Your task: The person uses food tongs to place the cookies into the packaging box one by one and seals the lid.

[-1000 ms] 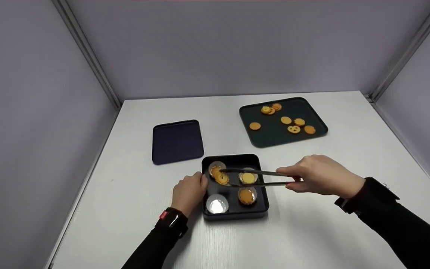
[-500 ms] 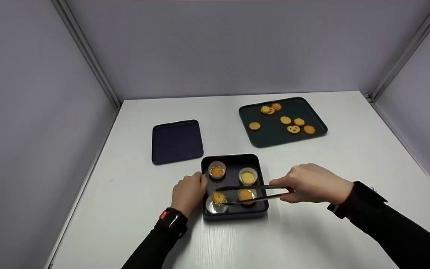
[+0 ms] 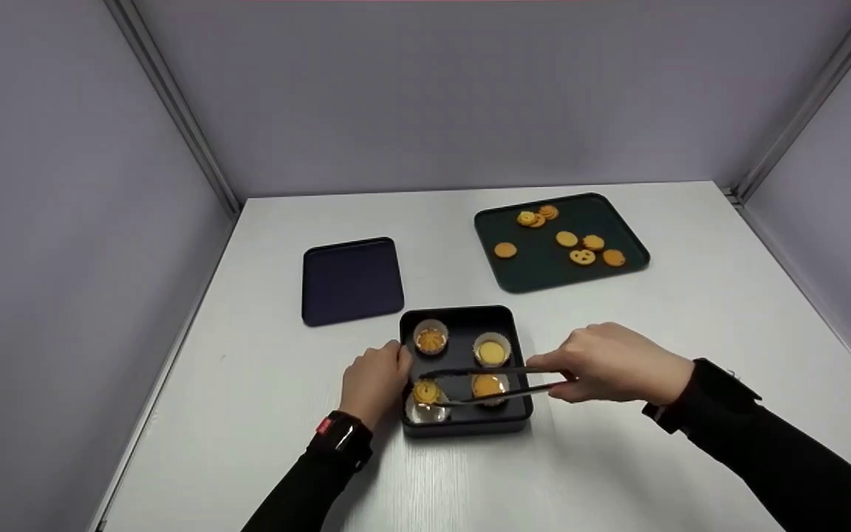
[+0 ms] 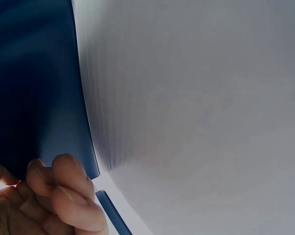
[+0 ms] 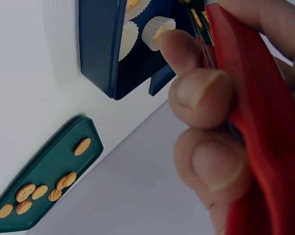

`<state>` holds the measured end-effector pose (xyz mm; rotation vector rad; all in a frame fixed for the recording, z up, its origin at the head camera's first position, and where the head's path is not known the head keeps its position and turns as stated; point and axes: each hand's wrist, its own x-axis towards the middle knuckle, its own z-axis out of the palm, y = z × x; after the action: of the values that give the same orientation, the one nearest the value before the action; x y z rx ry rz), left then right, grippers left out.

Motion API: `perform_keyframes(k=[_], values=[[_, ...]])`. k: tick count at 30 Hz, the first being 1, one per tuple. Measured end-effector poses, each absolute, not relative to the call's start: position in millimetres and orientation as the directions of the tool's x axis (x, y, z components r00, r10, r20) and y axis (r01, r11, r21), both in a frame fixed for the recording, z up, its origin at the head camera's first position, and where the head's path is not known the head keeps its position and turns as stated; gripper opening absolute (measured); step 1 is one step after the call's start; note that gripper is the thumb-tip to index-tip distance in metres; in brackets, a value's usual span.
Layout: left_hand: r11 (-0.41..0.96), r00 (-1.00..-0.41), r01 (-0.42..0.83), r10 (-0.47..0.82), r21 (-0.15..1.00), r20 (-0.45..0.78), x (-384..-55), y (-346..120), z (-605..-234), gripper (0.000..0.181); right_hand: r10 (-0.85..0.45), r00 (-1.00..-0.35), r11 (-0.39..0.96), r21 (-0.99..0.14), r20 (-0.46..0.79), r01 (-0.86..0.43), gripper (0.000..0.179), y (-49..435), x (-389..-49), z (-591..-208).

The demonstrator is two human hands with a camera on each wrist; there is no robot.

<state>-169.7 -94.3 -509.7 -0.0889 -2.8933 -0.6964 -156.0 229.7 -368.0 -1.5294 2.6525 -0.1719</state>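
Note:
My right hand [image 3: 614, 362] grips the tongs [image 3: 499, 372] by their red handles [image 5: 248, 107]. Between the tong tips is a round yellow swirled cookie [image 3: 427, 392], over the front-left paper liner [image 3: 425, 417] in the dark box [image 3: 466, 426]. My left hand [image 3: 374, 378] holds the box at its left wall, its thumb at the rim and the other fingers [image 4: 71, 208] curled below. Other liners hold a ridged cookie [image 3: 431, 340] at back left, a pale round cookie [image 3: 492, 353] at back right and an orange cookie [image 3: 486, 385] at front right, partly hidden by the tongs.
A green tray [image 3: 525, 277] with several cookies [image 3: 582, 257] lies at the back right of the white table [image 3: 248, 369]. Behind the box on the left sits a dark square tray [image 3: 351, 282]. Grey panels [image 3: 425, 96] enclose the back and sides.
The tongs carried the swirled cookie from beside the back-left liner toward the front-left one, then slightly farther left. My left hand and the box stayed put.

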Motion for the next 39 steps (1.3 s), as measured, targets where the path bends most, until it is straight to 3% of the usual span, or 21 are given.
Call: perform_keyframes(k=[29,39], values=[[0.883,-0.984,0.104,0.025,0.458,0.175,-169,-95,-510,0.035,-0.875,-0.483,0.481,-0.101,0.002,-0.871,0.016,221,-156,-373],[0.884,-0.982,0.111,0.029,0.455,0.184,-170,-95,-510,0.036,-0.861,-0.507,0.507,-0.133,-0.037,-0.852,0.019,223,-155,-369]])
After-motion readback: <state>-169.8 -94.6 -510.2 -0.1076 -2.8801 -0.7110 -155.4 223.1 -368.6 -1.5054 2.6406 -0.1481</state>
